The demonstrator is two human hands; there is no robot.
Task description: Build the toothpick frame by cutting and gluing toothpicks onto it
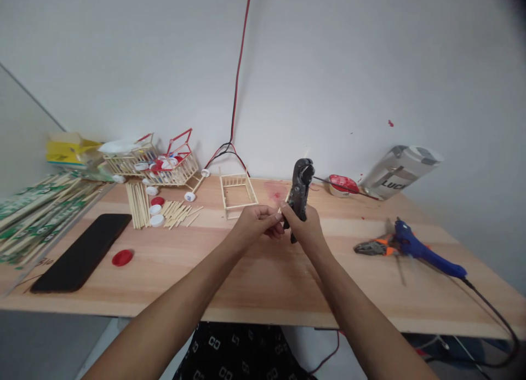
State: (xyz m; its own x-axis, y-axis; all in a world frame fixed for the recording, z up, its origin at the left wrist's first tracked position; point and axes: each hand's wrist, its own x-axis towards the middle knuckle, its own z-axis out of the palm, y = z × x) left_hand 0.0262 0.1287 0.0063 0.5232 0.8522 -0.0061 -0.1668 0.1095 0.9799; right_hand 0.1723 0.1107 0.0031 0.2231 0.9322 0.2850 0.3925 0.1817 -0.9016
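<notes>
My right hand (306, 229) is closed around the handles of a dark cutter tool (299, 191), which stands upright above the wooden table (263, 270). My left hand (257, 222) pinches a thin pale stick (282, 212) right beside the cutter's jaws, fingertips touching those of the right hand. Just behind the hands stands a small open frame of sticks (237, 193).
A black phone (82, 252) and a red cap (122, 257) lie at left, near loose sticks (137, 205), white caps and stick-built carts (170, 163). Chopstick packets (36, 210) fill the far left. Blue glue gun (423, 251), orange pliers (372, 247) and a red paint pot (343, 185) sit right.
</notes>
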